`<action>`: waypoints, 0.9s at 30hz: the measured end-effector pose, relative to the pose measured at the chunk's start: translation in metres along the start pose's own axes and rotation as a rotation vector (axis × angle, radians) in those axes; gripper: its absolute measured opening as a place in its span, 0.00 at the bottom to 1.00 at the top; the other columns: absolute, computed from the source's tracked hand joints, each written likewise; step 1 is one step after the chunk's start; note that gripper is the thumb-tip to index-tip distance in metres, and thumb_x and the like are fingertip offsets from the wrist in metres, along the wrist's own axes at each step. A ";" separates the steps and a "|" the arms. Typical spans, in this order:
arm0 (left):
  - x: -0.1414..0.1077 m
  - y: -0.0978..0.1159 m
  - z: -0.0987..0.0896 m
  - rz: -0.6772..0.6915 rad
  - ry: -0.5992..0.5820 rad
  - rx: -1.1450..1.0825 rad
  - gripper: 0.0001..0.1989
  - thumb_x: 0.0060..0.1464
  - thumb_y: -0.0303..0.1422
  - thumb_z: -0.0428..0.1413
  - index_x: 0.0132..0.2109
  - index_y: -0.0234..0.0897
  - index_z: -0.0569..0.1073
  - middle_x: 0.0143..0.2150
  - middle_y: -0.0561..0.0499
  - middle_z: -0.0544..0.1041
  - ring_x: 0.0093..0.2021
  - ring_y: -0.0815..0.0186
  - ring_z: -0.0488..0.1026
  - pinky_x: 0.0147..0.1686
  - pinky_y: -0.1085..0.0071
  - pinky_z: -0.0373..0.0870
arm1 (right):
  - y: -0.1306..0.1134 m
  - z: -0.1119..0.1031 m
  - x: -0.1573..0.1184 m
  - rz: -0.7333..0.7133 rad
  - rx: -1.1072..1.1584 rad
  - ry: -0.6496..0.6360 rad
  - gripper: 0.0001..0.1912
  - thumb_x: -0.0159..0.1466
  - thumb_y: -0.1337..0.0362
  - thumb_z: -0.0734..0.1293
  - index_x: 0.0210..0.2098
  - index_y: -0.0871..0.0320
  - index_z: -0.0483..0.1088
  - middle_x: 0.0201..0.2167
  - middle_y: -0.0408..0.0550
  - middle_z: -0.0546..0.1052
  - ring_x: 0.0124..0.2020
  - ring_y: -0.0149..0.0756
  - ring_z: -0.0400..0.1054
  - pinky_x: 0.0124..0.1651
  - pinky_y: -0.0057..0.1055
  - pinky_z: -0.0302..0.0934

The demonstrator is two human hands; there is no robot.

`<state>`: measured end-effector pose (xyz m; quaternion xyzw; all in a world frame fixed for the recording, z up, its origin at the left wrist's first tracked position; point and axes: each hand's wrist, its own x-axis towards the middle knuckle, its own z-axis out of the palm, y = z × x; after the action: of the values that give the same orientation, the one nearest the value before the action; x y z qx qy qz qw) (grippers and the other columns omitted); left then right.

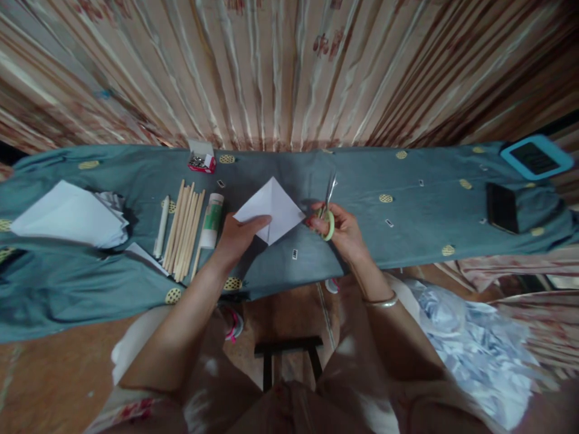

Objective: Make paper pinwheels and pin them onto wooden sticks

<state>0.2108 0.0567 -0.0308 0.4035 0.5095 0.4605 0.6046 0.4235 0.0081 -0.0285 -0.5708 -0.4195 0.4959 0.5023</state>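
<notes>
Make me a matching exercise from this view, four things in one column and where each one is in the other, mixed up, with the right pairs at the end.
Things
1. scissors
2. wooden sticks
3. creased white paper
4. blue-framed device

Places
A. held by the left hand
B. at the right end of the blue-green cloth
C. held by the right hand
D. just left of the green-and-white tube

Right pairs: 1-C, 2-D, 3-A, 4-B
</notes>
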 end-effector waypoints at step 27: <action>0.002 -0.002 -0.006 0.141 -0.223 0.313 0.09 0.40 0.38 0.65 0.25 0.37 0.78 0.24 0.53 0.73 0.29 0.66 0.68 0.33 0.70 0.63 | -0.005 0.010 0.039 -0.130 0.218 0.291 0.21 0.41 0.58 0.79 0.32 0.54 0.70 0.23 0.34 0.72 0.23 0.25 0.63 0.27 0.26 0.61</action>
<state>0.2053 0.0577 -0.0344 0.5758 0.4752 0.3695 0.5533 0.4195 0.0481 -0.0288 -0.5503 -0.3225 0.4171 0.6474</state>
